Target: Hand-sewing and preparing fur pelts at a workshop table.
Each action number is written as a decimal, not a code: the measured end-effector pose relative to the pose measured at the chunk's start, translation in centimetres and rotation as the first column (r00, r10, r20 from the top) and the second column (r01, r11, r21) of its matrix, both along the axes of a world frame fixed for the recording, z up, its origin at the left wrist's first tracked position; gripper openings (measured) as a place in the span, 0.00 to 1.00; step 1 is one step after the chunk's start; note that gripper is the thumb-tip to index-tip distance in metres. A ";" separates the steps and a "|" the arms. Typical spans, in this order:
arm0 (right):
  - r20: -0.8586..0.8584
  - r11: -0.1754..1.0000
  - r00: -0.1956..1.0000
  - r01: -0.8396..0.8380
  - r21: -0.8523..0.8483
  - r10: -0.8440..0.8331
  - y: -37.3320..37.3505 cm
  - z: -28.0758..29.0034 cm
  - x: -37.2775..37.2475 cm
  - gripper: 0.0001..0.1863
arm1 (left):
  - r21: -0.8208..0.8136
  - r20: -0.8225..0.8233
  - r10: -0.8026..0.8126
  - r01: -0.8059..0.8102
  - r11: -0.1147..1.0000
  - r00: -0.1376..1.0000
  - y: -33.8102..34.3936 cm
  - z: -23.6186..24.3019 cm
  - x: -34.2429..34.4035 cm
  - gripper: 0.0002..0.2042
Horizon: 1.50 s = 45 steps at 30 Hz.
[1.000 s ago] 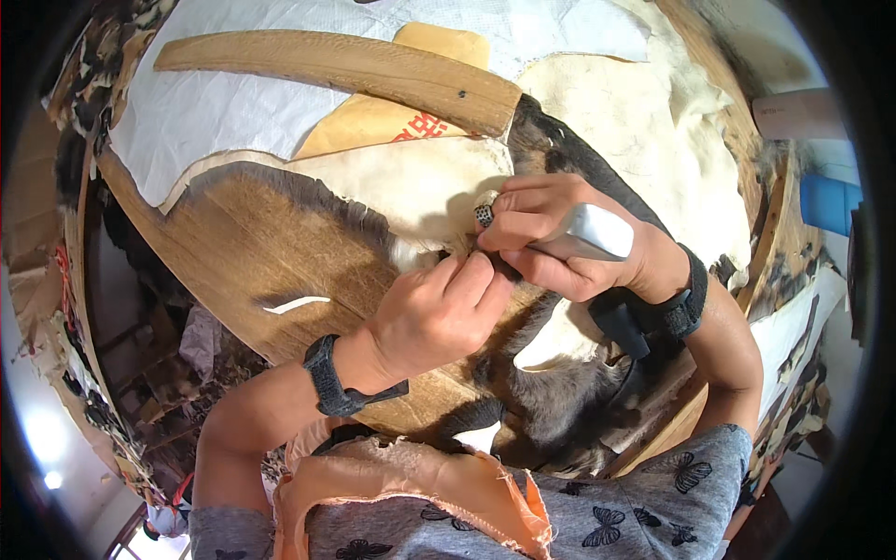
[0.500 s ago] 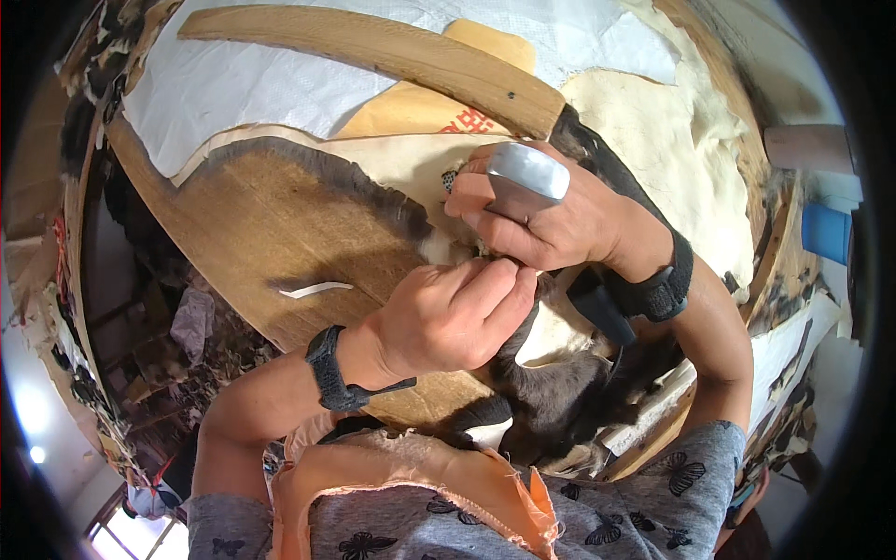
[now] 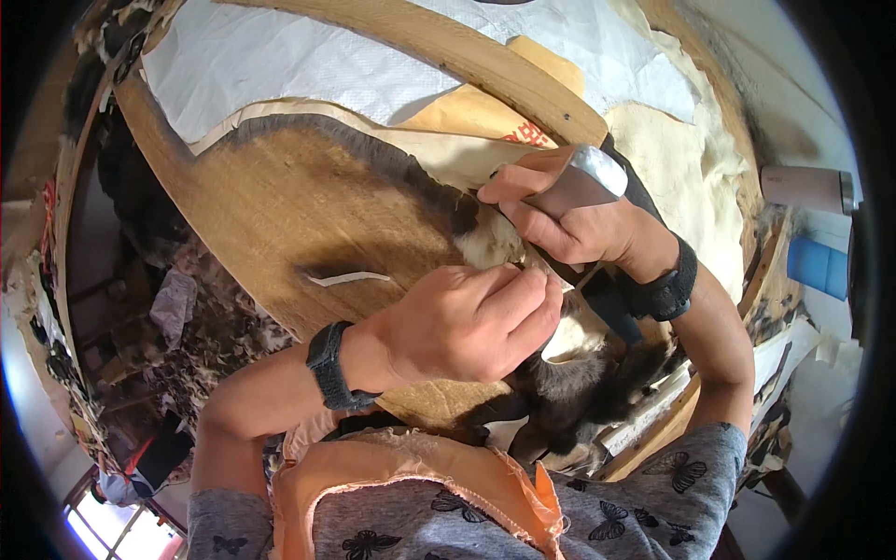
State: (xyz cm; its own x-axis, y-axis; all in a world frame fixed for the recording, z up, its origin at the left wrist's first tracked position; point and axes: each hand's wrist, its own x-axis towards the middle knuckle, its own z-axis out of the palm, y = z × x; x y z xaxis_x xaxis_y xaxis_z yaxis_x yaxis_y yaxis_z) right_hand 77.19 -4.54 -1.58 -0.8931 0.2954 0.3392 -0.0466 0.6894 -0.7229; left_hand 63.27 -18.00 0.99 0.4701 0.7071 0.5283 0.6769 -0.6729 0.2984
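Note:
In the middle, my left hand is pinched on the hide edge beside a patch of pale fur, fingertips partly hidden. Just above it, my right hand is closed round a silver metal tool; its working end is hidden. Dark brown fur hangs under and right of my hands. A brown, dark-edged panel, fur or board I cannot tell, lies at left with a white strip or slit. Cream hide spreads to the right.
A curved wooden piece lies across white sheeting and yellow paper at the back. A pink cylinder and blue container stand right. Scraps litter the lower left, beside another person.
Both hands have shifted right across the picture, the left steadily, the right after dipping leftward. The sheeting and wooden piece appear higher and farther right. More pale fur shows between my hands.

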 end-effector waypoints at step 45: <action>0.162 0.483 0.456 0.797 0.363 -0.875 -6.9 12.4 4.2 0.15 | -0.615 -0.094 -0.199 0.100 0.782 0.975 -1.8 0.3 -11.3 0.08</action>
State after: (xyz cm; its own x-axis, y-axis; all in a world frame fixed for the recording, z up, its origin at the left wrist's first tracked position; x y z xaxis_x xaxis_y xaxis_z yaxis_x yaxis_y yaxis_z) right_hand 81.38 -11.47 10.83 -0.3065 0.9118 0.2735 0.8141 0.3999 -0.4211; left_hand 51.93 -19.84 1.27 0.6331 0.7713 -0.0655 0.6513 -0.4851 0.5835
